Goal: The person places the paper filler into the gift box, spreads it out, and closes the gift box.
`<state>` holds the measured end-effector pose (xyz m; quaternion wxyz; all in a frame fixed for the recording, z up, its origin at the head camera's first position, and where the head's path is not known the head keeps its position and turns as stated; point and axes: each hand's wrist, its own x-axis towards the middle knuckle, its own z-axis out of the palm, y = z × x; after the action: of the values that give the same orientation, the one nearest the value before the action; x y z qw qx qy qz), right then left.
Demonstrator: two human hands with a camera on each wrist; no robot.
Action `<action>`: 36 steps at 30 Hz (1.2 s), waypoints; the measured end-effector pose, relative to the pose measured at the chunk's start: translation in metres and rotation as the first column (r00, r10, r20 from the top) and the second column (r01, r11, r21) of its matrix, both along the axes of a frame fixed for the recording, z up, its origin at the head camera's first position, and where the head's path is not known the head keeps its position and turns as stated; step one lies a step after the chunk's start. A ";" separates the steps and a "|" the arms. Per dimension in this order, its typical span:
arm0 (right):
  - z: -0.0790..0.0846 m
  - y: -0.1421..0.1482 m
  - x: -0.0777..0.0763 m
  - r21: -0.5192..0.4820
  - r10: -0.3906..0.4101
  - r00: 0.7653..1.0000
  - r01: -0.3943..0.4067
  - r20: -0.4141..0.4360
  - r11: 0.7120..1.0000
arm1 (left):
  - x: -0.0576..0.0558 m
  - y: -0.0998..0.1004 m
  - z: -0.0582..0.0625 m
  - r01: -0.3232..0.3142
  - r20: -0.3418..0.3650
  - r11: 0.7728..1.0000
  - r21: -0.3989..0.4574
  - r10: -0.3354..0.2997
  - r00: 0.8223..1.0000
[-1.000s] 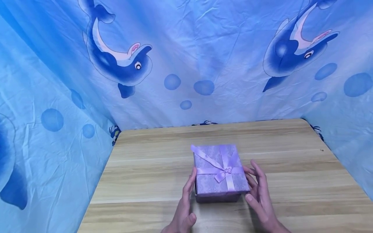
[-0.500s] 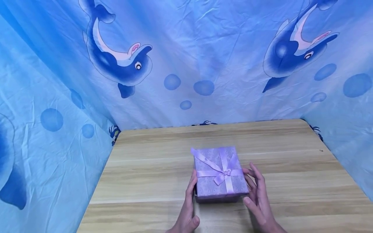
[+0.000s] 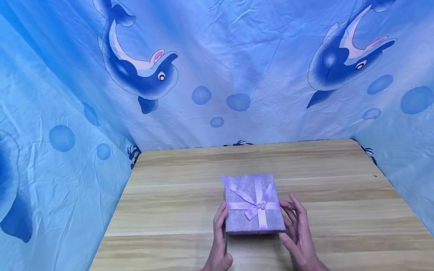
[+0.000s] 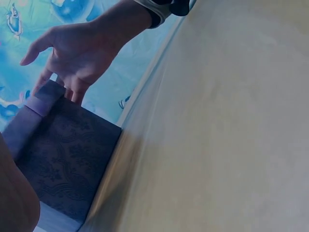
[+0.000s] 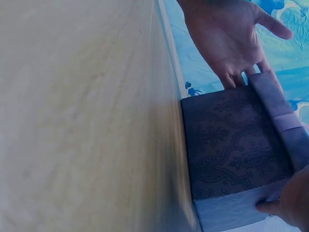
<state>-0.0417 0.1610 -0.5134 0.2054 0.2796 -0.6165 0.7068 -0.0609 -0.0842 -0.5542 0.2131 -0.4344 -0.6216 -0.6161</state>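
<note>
A square purple gift box stands on the table, its lid [image 3: 237,222] patterned and crossed by a lilac ribbon [image 3: 260,206] tied in a bow. My left hand [image 3: 218,241] lays extended fingers along the lid's left side, thumb held away. On the right side, my right hand [image 3: 300,237] touches the lid with its fingertips, fingers slightly bent and thumb off near the front corner. Under the lid's rim, the darker box base [image 4: 72,150] shows in the left wrist view. In the right wrist view the base [image 5: 227,145] stands upright on the tabletop.
The pale wood-grain table [image 3: 162,210] extends around the box on all sides. Blue cloth [image 3: 278,67] printed with dolphins and bubbles hangs behind the table and along both sides. A tiny dark speck [image 3: 374,176] lies near the right edge.
The lid has come down and slightly toward me between both hands, covering more of the dark base at the front. Both hands have moved along with it.
</note>
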 end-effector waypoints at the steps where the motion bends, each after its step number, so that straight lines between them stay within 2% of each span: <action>1: 0.000 0.000 0.000 0.004 -0.005 1.000 0.005 0.000 1.000 | 0.000 0.000 -0.001 0.000 0.006 1.000 0.004 0.000 1.000; 9: 0.002 -0.001 0.004 0.071 -0.081 0.991 0.073 0.108 0.995 | 0.001 0.002 -0.004 -0.015 0.031 1.000 0.006 0.015 0.999; 16: 0.003 0.003 0.007 0.191 -0.140 0.966 0.099 0.217 0.977 | 0.002 0.007 -0.006 -0.079 0.017 0.997 -0.008 0.079 0.997; 20: 0.004 0.004 0.008 0.231 -0.160 0.956 0.103 0.247 0.968 | 0.003 0.008 -0.006 -0.106 0.023 0.994 -0.019 0.106 0.994; 24: 0.005 0.005 0.006 0.217 -0.146 0.954 0.090 0.260 0.972 | 0.005 0.007 0.003 -0.122 0.127 0.992 -0.008 0.122 0.984; 26: 0.006 0.006 0.002 0.204 -0.130 0.959 0.078 0.254 0.976 | 0.005 0.005 0.010 -0.077 0.226 0.997 0.026 0.069 0.972; 28: 0.006 0.007 -0.003 0.185 -0.091 0.965 0.045 0.246 0.982 | 0.002 0.003 0.017 -0.024 0.326 0.998 0.053 0.005 0.945; 31: 0.005 0.010 -0.011 0.154 -0.012 0.970 -0.027 0.244 0.988 | -0.003 0.000 0.025 0.053 0.428 0.996 0.074 -0.079 0.900; 33: 0.003 0.011 -0.015 0.132 0.047 0.964 -0.084 0.262 0.988 | -0.006 0.000 0.028 0.067 0.452 0.996 0.057 -0.086 0.888; 36: 0.001 0.011 -0.019 0.121 0.097 0.953 -0.136 0.286 0.983 | -0.008 0.001 0.029 0.063 0.443 0.997 0.038 -0.074 0.894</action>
<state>-0.0605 0.1717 -0.5123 0.0544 0.2271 -0.6696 0.7051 -0.0689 -0.0831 -0.5256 0.0489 -0.3017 -0.6310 -0.7130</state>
